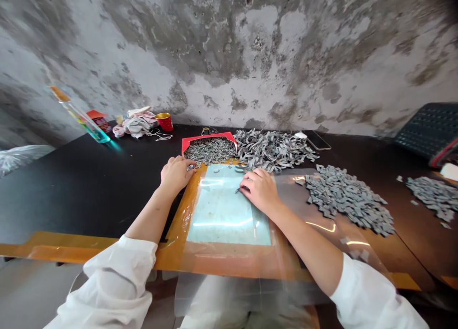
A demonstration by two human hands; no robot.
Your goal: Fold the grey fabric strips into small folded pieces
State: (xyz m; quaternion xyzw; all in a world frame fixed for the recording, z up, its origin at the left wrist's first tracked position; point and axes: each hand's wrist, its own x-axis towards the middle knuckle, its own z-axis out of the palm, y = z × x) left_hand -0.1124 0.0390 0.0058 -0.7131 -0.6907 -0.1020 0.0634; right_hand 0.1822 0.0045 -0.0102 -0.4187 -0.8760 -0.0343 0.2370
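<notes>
My left hand (pixel 176 176) is at the front left corner of a red box (pixel 209 136), its fingertips together among small grey metal-looking pieces (pixel 211 150) that spill from the box's open front. Whether a piece is between those fingers is hidden. My right hand (pixel 260 189) hovers over or rests on a pale blue sheet (pixel 222 214) under clear plastic, thumb and fingers pinched. A short dark grey strip (pixel 237 190) pokes out from its fingertips. Just behind this hand lies a heap of loose grey strips (pixel 274 150).
Right of the sheet is a pile of flat grey folded pieces (pixel 348 200), with a smaller pile (pixel 434 195) farther right. A phone (pixel 317 140), red cup (pixel 164 122), cloths (pixel 138 123), liquid-filled bottle (pixel 86 121) and black basket (pixel 427 133) stand near the wall.
</notes>
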